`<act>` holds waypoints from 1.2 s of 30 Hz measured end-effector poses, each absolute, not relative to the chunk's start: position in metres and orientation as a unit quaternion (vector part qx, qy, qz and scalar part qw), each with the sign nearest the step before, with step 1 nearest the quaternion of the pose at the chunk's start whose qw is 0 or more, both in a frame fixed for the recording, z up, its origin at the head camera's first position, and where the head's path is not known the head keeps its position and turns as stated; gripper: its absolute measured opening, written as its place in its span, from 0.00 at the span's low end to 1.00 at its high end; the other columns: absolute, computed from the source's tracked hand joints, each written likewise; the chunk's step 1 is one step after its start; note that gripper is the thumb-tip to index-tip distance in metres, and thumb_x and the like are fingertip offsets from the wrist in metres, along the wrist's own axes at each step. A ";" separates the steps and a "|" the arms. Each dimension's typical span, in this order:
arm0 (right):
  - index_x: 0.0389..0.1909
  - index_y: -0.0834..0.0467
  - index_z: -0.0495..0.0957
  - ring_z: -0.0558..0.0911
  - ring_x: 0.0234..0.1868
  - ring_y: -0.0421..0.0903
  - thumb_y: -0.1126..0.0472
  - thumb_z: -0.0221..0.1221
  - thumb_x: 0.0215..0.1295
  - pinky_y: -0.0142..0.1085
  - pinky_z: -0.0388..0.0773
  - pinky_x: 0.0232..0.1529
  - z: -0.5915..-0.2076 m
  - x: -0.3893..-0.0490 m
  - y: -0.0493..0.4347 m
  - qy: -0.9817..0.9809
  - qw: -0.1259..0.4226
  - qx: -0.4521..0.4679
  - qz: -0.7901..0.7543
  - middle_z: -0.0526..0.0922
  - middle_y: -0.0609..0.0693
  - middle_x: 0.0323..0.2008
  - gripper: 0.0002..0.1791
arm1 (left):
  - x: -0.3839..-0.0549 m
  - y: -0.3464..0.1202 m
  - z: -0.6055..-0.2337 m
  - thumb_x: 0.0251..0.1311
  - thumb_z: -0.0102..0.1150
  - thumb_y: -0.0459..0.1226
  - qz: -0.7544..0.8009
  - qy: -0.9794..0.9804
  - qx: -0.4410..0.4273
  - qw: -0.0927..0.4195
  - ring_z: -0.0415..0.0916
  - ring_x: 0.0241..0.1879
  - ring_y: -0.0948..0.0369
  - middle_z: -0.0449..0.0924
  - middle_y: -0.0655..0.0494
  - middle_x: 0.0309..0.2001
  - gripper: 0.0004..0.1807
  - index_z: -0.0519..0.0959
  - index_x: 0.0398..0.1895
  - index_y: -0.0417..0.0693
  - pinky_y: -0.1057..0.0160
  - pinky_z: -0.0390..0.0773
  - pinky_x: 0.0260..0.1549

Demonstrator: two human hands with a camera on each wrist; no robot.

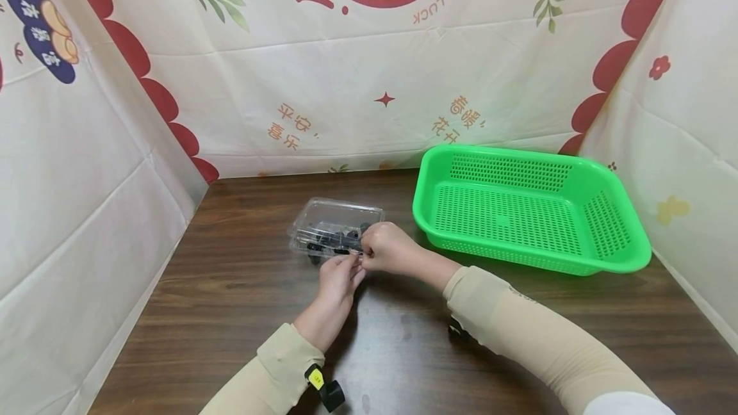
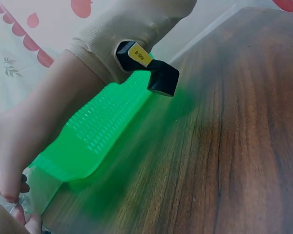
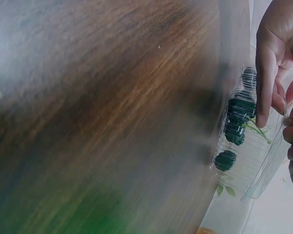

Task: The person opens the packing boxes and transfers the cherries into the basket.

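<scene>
A clear plastic clamshell box (image 1: 340, 211) lies on the table, holding dark grapes (image 3: 240, 108) with thin green stems. My left hand (image 1: 336, 282) is at the box's near right corner, pinching its rim between thumb and fingers. Right beside it, my right hand (image 1: 389, 248) grips the same edge, its fingers curled. The two sets of fingertips meet there in the head view. From the left wrist, my right hand (image 2: 12, 146) shows above the left fingers, with a bit of clear plastic between them. Part of the box is hidden behind the right hand.
A green perforated plastic basket (image 1: 501, 219) stands at the back right, beside my right forearm. Patterned white cloth (image 1: 357, 75) hangs behind the brown wooden table (image 1: 230, 300) and along both sides. A black wrist camera (image 1: 325, 386) is strapped to my left sleeve.
</scene>
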State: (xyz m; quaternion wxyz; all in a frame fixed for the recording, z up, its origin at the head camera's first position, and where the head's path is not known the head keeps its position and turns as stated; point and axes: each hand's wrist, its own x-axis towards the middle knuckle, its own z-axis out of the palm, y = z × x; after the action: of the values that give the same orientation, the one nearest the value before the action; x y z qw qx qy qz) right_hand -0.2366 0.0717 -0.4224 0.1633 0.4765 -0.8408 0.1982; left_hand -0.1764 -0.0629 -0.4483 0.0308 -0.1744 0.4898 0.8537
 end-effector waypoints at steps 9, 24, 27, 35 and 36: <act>0.08 0.50 0.61 0.56 0.18 0.38 0.69 0.60 0.39 0.31 0.60 0.24 -0.422 -0.235 0.069 -0.847 0.170 0.452 0.222 0.57 0.39 0.14 0.19 | -0.178 -0.058 -0.447 0.66 0.46 0.22 0.866 0.469 -0.173 0.011 0.78 0.26 0.66 0.76 0.53 0.24 0.11 0.68 0.25 0.37 0.71 0.79 0.30; 0.09 0.52 0.66 0.67 0.19 0.44 0.67 0.63 0.45 0.36 0.69 0.24 -0.420 -0.229 0.064 -0.852 0.221 0.457 0.129 0.65 0.43 0.15 0.17 | -0.179 -0.054 -0.444 0.67 0.47 0.23 0.866 0.457 -0.204 -0.018 0.76 0.24 0.66 0.74 0.53 0.24 0.07 0.67 0.30 0.36 0.72 0.78 0.27; 0.10 0.52 0.67 0.69 0.20 0.45 0.66 0.64 0.45 0.37 0.69 0.25 -0.422 -0.227 0.065 -0.850 0.246 0.451 0.114 0.66 0.43 0.16 0.16 | -0.180 -0.054 -0.443 0.68 0.47 0.23 0.868 0.453 -0.201 -0.021 0.76 0.25 0.67 0.73 0.53 0.25 0.07 0.66 0.31 0.36 0.72 0.78 0.27; 0.12 0.53 0.72 0.69 0.20 0.46 0.64 0.64 0.46 0.37 0.69 0.24 -0.422 -0.228 0.068 -0.837 0.298 0.451 0.086 0.68 0.45 0.17 0.12 | -0.184 -0.056 -0.439 0.68 0.48 0.25 0.867 0.456 -0.200 -0.014 0.74 0.25 0.66 0.72 0.53 0.26 0.06 0.65 0.33 0.38 0.71 0.77 0.28; 0.13 0.54 0.72 0.70 0.21 0.46 0.64 0.64 0.47 0.37 0.70 0.25 -0.422 -0.228 0.068 -0.834 0.305 0.453 0.081 0.69 0.45 0.17 0.11 | -0.185 -0.055 -0.439 0.68 0.48 0.25 0.868 0.455 -0.198 -0.013 0.74 0.25 0.66 0.72 0.54 0.26 0.06 0.65 0.33 0.38 0.72 0.77 0.28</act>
State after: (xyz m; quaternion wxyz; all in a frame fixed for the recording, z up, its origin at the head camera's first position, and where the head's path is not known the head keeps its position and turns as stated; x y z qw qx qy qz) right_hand -0.2280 0.0679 -0.4224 0.3053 0.4533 -0.8336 0.0805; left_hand -0.1850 -0.0555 -0.4385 -0.0128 -0.1985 0.4551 0.8680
